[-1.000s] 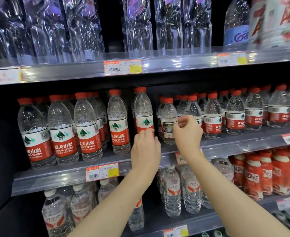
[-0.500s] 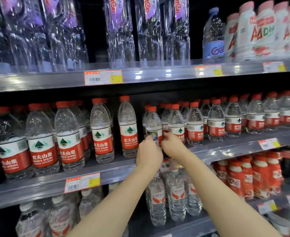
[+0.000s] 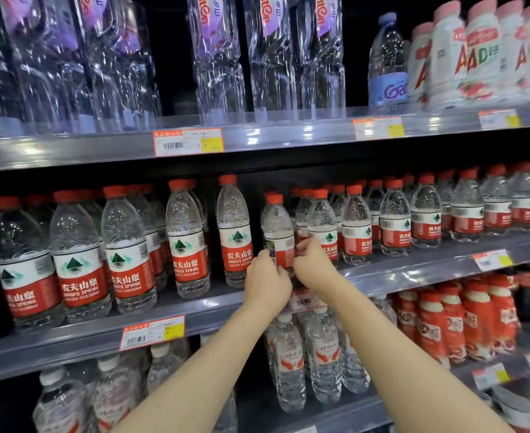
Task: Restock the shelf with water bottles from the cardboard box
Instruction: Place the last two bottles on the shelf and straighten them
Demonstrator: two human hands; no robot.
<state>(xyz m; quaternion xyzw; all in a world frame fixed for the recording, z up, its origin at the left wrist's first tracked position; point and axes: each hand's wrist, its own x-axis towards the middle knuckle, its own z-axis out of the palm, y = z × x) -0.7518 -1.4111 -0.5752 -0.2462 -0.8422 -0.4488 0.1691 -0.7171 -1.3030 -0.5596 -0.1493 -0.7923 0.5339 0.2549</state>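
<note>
Left grip, right grip, water bottle between them

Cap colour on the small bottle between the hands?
Red cap on the small bottle; head view shows it best.

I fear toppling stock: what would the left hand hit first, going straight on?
Likely the small red-capped bottle right ahead of the left hand; its curled fingers seem to hold it.
</note>
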